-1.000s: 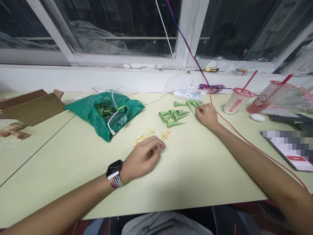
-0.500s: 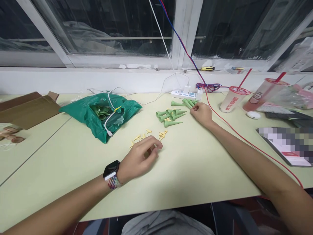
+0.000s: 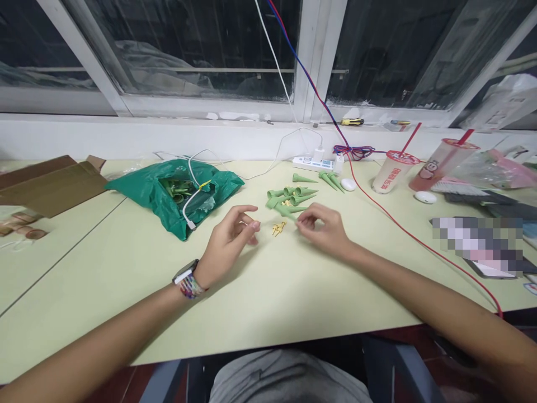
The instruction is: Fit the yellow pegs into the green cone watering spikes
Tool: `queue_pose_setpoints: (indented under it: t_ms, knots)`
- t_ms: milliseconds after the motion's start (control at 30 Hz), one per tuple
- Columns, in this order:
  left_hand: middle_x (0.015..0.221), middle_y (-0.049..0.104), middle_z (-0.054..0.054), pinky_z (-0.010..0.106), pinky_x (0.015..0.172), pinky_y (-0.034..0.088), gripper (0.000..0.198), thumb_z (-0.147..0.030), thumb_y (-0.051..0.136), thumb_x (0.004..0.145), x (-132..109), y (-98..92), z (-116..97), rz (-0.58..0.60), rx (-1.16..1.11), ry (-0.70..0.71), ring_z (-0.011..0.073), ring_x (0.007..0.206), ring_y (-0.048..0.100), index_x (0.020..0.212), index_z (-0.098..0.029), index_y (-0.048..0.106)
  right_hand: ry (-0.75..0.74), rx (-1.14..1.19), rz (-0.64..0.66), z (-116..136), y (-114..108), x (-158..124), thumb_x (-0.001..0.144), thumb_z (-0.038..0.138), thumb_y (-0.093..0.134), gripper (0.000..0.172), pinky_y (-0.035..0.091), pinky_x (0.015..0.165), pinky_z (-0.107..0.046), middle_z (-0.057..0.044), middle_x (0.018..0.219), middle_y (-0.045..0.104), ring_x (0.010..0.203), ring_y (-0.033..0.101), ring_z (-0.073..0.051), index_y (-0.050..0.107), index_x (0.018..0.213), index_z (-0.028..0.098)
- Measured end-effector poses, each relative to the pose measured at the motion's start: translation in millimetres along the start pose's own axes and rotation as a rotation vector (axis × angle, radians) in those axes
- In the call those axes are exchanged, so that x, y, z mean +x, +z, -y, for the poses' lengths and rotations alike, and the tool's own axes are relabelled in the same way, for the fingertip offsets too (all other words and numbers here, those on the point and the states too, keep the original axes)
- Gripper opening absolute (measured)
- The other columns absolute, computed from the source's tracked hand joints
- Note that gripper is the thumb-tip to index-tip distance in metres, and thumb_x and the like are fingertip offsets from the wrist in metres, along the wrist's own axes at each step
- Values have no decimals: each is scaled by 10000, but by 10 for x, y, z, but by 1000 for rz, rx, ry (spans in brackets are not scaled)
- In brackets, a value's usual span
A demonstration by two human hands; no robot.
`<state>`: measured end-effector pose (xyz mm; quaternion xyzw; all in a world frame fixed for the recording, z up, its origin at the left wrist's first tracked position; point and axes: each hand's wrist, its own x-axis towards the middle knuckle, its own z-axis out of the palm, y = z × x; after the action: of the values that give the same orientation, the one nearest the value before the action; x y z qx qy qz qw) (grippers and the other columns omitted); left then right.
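a pale green table [image 3: 268, 313] runs under both forearms. far beyond the left hand [image 3: 229, 235], a green plastic bag [image 3: 138, 193] sits open with green plastic pieces [image 3: 174, 187] inside it. beyond the right hand [image 3: 323, 235] are a white power strip [image 3: 312, 163] and a red-strawed plastic cup [image 3: 394, 172]. the left hand is half open, its curled fingers [image 3: 247, 211] apart from the thumb, and it visibly has hold of nothing. the right hand is loosely curled with its fingertips [image 3: 302, 221] gathered (whether they pinch something tiny, i cannot tell). a cluster of green plastic cone spikes [image 3: 289, 198] lies just ahead of the gap between the hands, nearly reaching the right fingertips. two more green cone spikes [image 3: 331, 180] lie well beyond the right hand. small yellow plastic pieces [image 3: 277, 228] lie between the hands, nearer the left, touching neither.
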<state>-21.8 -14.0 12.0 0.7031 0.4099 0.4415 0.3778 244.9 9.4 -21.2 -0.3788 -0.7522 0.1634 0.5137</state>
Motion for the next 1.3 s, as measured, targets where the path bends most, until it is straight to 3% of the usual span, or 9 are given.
queue_pose_setpoints:
  t_ms: [100, 233, 333, 467, 700, 867, 967, 1167, 1300]
  knots:
    - [949, 709, 33, 291, 746, 560, 430, -526, 628, 993, 62, -10, 50, 37, 62, 10, 164, 751, 718, 1275, -203, 641, -27, 67, 126, 240, 202, -165, 903, 258, 694, 31, 534, 620, -330, -23, 803, 657, 693, 618, -171, 700, 873, 251]
    - [1067, 706, 58, 288, 709, 576, 338, -490, 713, 940, 126, 10, 84, 22, 37, 45, 147, 724, 716, 1072, -180, 695, -27, 72, 165, 286, 287, -193, 896, 244, 694, 23, 530, 636, -314, -20, 819, 663, 709, 618, -162, 695, 873, 243]
    - [1080, 711, 57, 295, 712, 594, 375, -430, 825, 851, 177, 12, 89, 18, -132, 1, 120, 665, 700, 1072, -173, 665, 10, 77, 104, 254, 272, -147, 885, 243, 708, 36, 530, 634, -311, -20, 801, 666, 696, 610, -159, 703, 851, 234]
    - [1227, 728, 108, 318, 838, 629, 440, -297, 905, 766, 243, -27, 114, 62, -517, -147, 151, 837, 732, 1135, -170, 703, 18, 104, 37, 231, 261, -88, 871, 231, 725, 51, 512, 620, -302, -17, 783, 660, 667, 590, -146, 704, 830, 211]
    - [1146, 762, 86, 249, 753, 624, 355, -329, 819, 863, 386, -226, 155, -26, -649, -235, 142, 847, 716, 1186, -192, 763, -97, -73, 196, 258, 315, -49, 997, 216, 568, 141, 522, 745, -339, -40, 846, 690, 815, 627, -191, 693, 934, 201]
    - [1007, 741, 44, 235, 646, 606, 245, -361, 747, 917, 463, -401, 202, -84, -782, -287, 124, 730, 688, 1105, -202, 759, -386, -320, 335, 349, 531, 4, 1012, 142, 474, 291, 515, 1030, -497, -160, 1189, 716, 1188, 614, -300, 679, 1219, 143]
    - [1006, 730, 45, 227, 610, 598, 246, -328, 714, 941, 447, -409, 228, -54, -821, -329, 111, 683, 666, 1150, -203, 746, -479, -380, 415, 379, 669, 26, 994, 96, 477, 372, 452, 1158, -539, -160, 1332, 693, 1366, 545, -313, 654, 1317, 147]
    - [1132, 736, 89, 198, 578, 568, 338, -332, 667, 974, 390, -336, 273, 36, -797, -301, 104, 690, 651, 1284, -210, 721, -524, -336, 487, 340, 617, -38, 1004, 90, 467, 315, 566, 991, -475, -145, 1154, 741, 1137, 667, -283, 704, 1196, 169]
    - [1161, 743, 111, 214, 573, 569, 384, -306, 684, 953, 387, -320, 303, 103, -792, -300, 116, 693, 656, 1319, -190, 700, -516, -347, 427, 314, 560, -47, 1010, 78, 452, 329, 541, 1053, -493, -156, 1237, 727, 1230, 633, -292, 692, 1222, 153]
